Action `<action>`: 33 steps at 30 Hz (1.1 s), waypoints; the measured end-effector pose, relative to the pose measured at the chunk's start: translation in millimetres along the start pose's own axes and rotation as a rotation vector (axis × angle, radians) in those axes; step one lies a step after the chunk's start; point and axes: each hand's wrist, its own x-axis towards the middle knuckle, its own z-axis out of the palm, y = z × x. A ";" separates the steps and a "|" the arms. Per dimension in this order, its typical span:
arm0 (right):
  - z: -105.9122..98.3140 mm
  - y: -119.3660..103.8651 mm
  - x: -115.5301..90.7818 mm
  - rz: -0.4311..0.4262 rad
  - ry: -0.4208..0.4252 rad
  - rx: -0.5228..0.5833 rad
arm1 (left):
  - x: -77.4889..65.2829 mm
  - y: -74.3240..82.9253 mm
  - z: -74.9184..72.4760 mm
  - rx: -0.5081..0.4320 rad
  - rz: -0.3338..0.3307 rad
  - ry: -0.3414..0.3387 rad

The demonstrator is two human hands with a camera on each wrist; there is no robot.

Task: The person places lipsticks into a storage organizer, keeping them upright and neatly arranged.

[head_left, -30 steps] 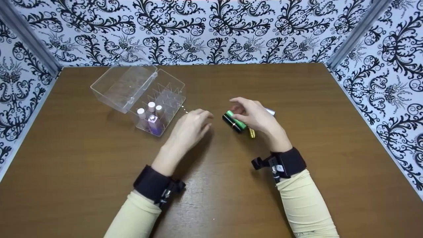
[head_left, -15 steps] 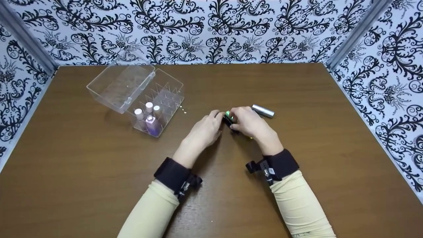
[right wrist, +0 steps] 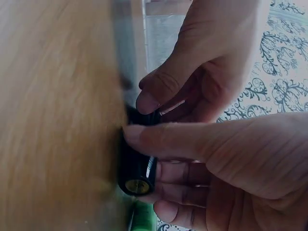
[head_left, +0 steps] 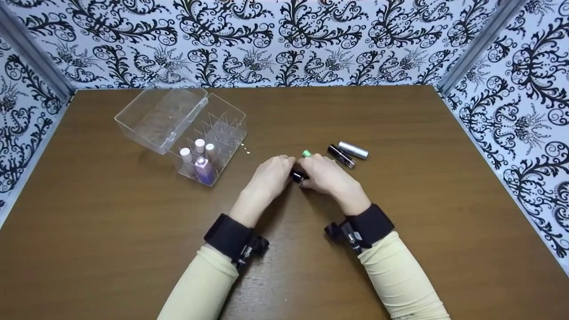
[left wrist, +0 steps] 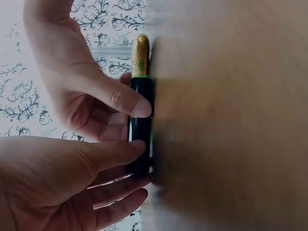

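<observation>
Both hands meet over the middle of the table around a black lipstick tube [head_left: 297,177]. My left hand [head_left: 271,175] pinches one end, its thumb lying along the black lipstick tube [left wrist: 139,159] in the left wrist view. The other part is gripped by my right hand [head_left: 326,175], thumb on top and fingers beneath. In the right wrist view a gold disc marks the end of the black lipstick tube [right wrist: 137,185]. A green tube [head_left: 306,153] shows partly past my right fingers. Beyond the lipstick, the left wrist view shows a gold tube [left wrist: 140,55].
Right of the hands lie a black tube with a clear end [head_left: 341,156] and a silver tube [head_left: 353,150]. At left stands a clear divided box [head_left: 243,133], lid raised, with several bottles [head_left: 203,171] in its near compartments. Small white bits [head_left: 248,152] lie beside it.
My left hand has moved right, away from the box, to the black lipstick tube. My right hand has come left and nearer, gripping it and uncovering the clear-ended black tube and the silver one.
</observation>
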 end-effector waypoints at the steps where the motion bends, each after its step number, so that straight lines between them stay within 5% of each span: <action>1: -1.6 0.5 -0.8 -0.024 0.012 0.011 | -0.3 -1.1 -2.3 -0.017 -0.011 -0.005; 5: -9.2 2.8 -2.9 -0.117 0.124 0.109 | -2.1 -6.8 -16.1 -0.059 -0.052 -0.017; 9: -15.5 1.0 -1.1 -0.163 0.348 0.271 | -6.0 -12.1 -37.5 -0.079 -0.106 0.012; 12: -18.8 -5.4 1.4 -0.180 0.527 0.370 | -10.7 -13.9 -54.9 -0.110 -0.123 0.088; 16: -21.5 -17.4 3.2 -0.179 0.679 0.535 | -16.5 -13.1 -71.9 -0.150 -0.036 0.249; 20: -23.3 -29.2 3.9 -0.143 0.762 0.737 | -17.9 -10.8 -79.2 -0.145 0.106 0.404; 24: -25.5 -41.3 7.0 -0.111 0.818 0.904 | -18.8 -10.4 -82.6 -0.134 0.152 0.510; 33: -26.2 -68.5 25.3 -0.125 0.937 1.155 | -26.6 -21.9 -98.1 -0.111 0.130 0.540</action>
